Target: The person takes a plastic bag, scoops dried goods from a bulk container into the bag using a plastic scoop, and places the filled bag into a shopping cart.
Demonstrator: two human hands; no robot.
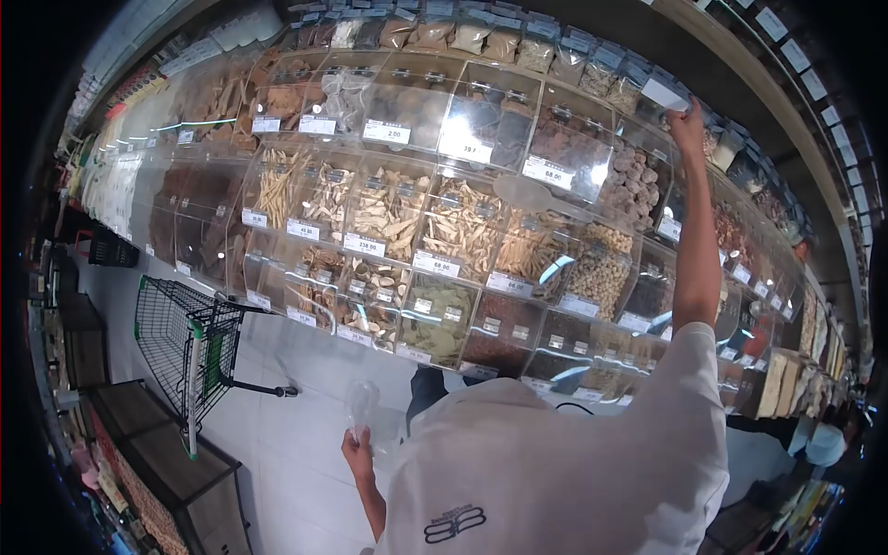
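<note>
My left hand (358,444) is low at the left, over the floor. Its fingers close on a clear plastic bag (363,402) that hangs loosely. My right arm stretches up to the far right of the bins. There my right hand (685,125) pinches the edge of what looks like a raised clear bin lid with a white label (666,94). Just below and left of that hand, a bin of round, wrinkled brown dried pieces (633,185) shows without glare over it. Glare and the hand hide most of the lid.
Tiered clear bins of dried goods (384,211) with price labels run across the view. Bagged goods (435,35) line the shelf above. A shopping cart (190,347) stands on the pale floor at left, near wooden display stands (157,444). Another person (823,446) is at lower right.
</note>
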